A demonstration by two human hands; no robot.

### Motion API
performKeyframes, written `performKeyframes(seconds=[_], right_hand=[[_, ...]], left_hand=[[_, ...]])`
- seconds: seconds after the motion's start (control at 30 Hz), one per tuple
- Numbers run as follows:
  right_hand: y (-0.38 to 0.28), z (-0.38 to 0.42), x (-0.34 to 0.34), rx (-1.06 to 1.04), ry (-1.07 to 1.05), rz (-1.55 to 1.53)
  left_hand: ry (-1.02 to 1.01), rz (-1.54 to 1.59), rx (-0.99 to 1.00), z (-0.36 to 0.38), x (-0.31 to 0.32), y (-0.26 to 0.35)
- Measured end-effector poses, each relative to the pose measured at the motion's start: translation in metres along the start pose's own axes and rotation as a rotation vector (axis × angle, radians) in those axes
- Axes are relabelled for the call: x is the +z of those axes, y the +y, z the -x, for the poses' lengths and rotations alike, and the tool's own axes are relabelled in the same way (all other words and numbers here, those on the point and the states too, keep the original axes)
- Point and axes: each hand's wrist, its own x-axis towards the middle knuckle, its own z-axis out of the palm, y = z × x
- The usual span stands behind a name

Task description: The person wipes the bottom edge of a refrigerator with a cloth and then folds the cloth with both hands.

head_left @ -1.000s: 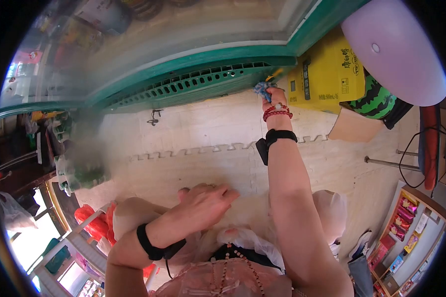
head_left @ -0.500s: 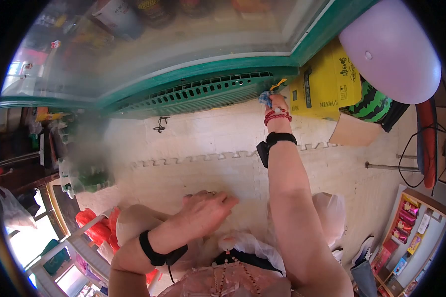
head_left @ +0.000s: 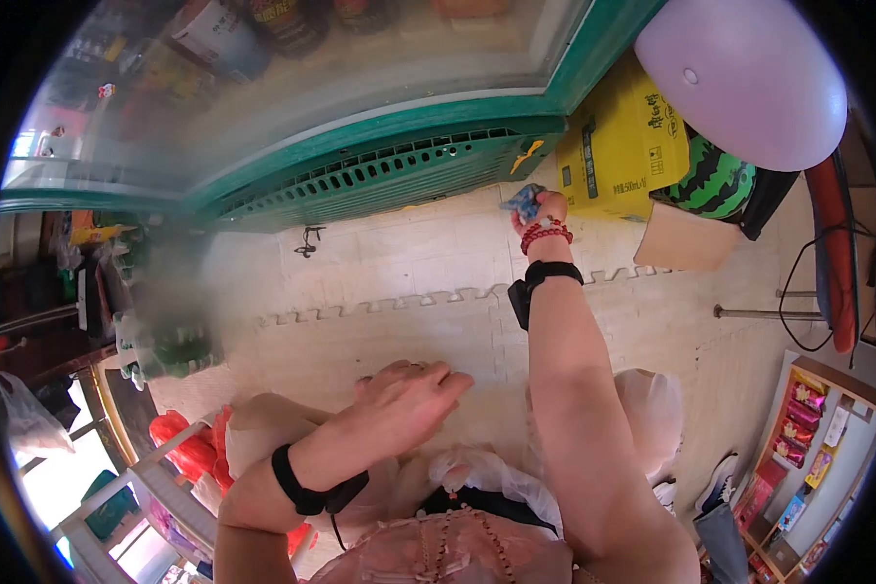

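My right hand [head_left: 547,207] is stretched forward, closed around a crumpled blue cloth [head_left: 524,200]. It is just off the lower right corner of a green-framed glass-door cooler [head_left: 380,180], beside a yellow carton [head_left: 618,146]. Red beads and a black band circle that wrist. Close to my body, my left hand [head_left: 409,404] is held over my lap with its fingers curled in and its palm turned from view. Nothing shows protruding from it.
A purple balloon [head_left: 749,83] and a green striped ball [head_left: 715,180] are by the carton. A small black object [head_left: 308,242] lies on the pale mat floor [head_left: 409,263]. Shelves of packets [head_left: 798,428] stand at lower right, a white chair [head_left: 161,496] at lower left.
My right hand has drawn back slightly from the cooler's lower corner with the blue cloth, uncovering a yellow mark there. My left hand stays almost where it was. The view has shifted a little.
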Motion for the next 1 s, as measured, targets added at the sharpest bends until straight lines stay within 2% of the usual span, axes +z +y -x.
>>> performKeyframes(seconds=[0.07,0.13,0.2,0.23,0.27,0.33,0.37,0.43,0.63,0.73,0.97,1.0], right_hand=[[-0.006,0.010,0.002,0.207,-0.076,0.088],[0.005,0.010,0.007,0.139,-0.121,0.064],[0.016,-0.001,0.014,-0.097,-0.096,0.254],[0.018,0.011,0.016,-0.197,-0.045,0.107],[0.022,-0.005,0.015,-0.197,-0.044,0.102],[0.024,-0.021,0.019,-0.789,0.258,1.064],[0.024,-0.015,0.020,-0.790,0.257,1.068],[0.022,0.003,0.020,-1.047,0.164,1.116],[0.024,0.002,0.019,-1.248,0.145,1.166],[0.024,0.003,0.019,-1.274,0.162,1.160],[0.018,0.022,0.026,-1.162,0.167,1.071],[0.016,0.027,0.026,-1.062,0.143,1.028]], left_hand=[[-0.010,0.005,-0.018,0.003,-0.001,0.002],[-0.031,0.004,-0.041,0.005,0.001,0.002],[-0.006,-0.011,-0.026,0.007,0.002,-0.001],[-0.011,-0.016,-0.025,0.007,0.001,-0.002],[0.004,-0.007,-0.029,0.008,0.001,-0.003],[0.021,0.007,-0.031,0.008,-0.001,-0.004],[0.014,0.011,-0.044,0.009,-0.003,-0.005],[0.009,0.020,-0.063,0.011,-0.003,-0.008],[0.028,0.052,-0.047,0.013,-0.002,-0.016],[0.019,0.050,-0.044,0.015,-0.003,-0.021],[0.109,0.053,-0.010,0.018,-0.003,-0.022],[0.111,0.063,-0.012,0.018,-0.003,-0.020]])
